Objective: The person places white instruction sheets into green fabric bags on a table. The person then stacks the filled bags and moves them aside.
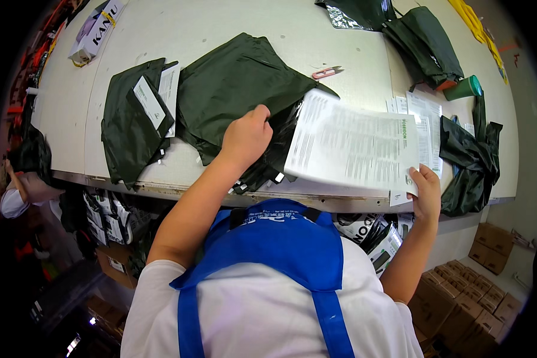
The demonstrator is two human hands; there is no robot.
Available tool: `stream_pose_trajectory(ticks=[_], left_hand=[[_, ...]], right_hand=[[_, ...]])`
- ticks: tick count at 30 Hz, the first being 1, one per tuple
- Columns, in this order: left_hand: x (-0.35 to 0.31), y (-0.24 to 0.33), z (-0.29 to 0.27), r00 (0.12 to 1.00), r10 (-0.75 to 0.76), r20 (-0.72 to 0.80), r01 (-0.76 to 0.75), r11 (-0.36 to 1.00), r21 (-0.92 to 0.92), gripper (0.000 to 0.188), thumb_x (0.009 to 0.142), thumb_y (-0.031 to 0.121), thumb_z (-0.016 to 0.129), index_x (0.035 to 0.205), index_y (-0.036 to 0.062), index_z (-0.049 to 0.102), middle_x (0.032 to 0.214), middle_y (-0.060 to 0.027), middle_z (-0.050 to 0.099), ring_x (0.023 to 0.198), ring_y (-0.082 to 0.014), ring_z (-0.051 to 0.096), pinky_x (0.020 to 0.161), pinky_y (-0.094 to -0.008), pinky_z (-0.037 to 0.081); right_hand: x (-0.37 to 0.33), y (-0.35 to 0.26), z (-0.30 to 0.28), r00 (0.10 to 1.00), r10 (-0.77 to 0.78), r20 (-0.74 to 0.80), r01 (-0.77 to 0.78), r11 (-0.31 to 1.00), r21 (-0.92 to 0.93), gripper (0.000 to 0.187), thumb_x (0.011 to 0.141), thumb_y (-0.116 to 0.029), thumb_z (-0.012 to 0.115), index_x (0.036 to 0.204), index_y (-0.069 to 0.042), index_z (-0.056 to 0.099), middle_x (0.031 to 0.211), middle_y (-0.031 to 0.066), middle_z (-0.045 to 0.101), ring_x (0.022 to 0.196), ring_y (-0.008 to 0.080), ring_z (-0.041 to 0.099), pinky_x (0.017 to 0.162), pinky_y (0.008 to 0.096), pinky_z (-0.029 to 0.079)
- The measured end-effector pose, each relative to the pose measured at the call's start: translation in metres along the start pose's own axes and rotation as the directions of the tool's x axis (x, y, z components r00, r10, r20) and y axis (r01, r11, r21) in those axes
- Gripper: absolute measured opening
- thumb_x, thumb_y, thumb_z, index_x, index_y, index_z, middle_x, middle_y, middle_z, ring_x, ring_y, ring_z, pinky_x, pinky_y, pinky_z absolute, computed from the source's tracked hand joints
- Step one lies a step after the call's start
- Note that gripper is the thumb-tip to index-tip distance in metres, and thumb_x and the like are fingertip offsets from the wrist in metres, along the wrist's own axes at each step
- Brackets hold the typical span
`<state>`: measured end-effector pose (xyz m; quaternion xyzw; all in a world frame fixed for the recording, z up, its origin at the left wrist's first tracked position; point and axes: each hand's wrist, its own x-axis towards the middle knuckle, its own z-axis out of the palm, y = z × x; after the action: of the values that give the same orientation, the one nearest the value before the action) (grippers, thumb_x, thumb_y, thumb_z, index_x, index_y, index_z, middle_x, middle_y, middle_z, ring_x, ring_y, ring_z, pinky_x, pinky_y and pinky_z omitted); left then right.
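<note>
Fingers (426,174) (right) pinch paper sheet (352,149) | white, finely printed, green-lettered

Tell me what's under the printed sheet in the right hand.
Dark, shiny material shows just left of the printed sheet, white papers just right of it. Held in the right hand, it covers whatever lies directly beneath, so that can't be seen.

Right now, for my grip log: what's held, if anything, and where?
Right hand: white rectangular printed paper, by its lower-right corner. Left hand: at dark green fabric; hold unclear.
</note>
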<state>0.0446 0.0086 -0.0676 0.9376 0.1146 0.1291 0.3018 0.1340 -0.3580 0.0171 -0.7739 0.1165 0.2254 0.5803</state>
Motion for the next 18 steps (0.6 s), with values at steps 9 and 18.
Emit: stream_pose_trajectory(ticks=[9, 18], left_hand=[[-0.002, 0.01, 0.003, 0.995, 0.097, -0.007, -0.097, 0.995, 0.031, 0.009, 0.078, 0.009, 0.059, 0.087, 0.0096, 0.06, 0.08, -0.0096, 0.059, 0.072, -0.0317, 0.06, 0.062, -0.0403, 0.049], [-0.018, 0.022, 0.008, 0.996, 0.092, -0.006, -0.091, 0.978, -0.189, 0.008, 0.081, 0.006, 0.06, 0.09, 0.0067, 0.06, 0.085, -0.0093, 0.057, 0.074, -0.0303, 0.06, 0.064, -0.0376, 0.049]], right_hand=[[0.009, 0.025, 0.085, 0.987, -0.081, 0.136, 0.057, 0.984, 0.17, 0.018, 0.091, -0.011, 0.055, 0.101, 0.002, 0.062, 0.076, 0.0045, 0.064, 0.054, 0.0081, 0.054, 0.045, 0.0227, 0.043], [0.034, 0.036, 0.103, 0.956, -0.053, 0.288, 0.019, 0.993, 0.12, 0.022, 0.091, -0.014, 0.056, 0.107, 0.0, 0.061, 0.08, 0.0005, 0.063, 0.068, 0.0047, 0.054, 0.058, 0.0214, 0.043]])
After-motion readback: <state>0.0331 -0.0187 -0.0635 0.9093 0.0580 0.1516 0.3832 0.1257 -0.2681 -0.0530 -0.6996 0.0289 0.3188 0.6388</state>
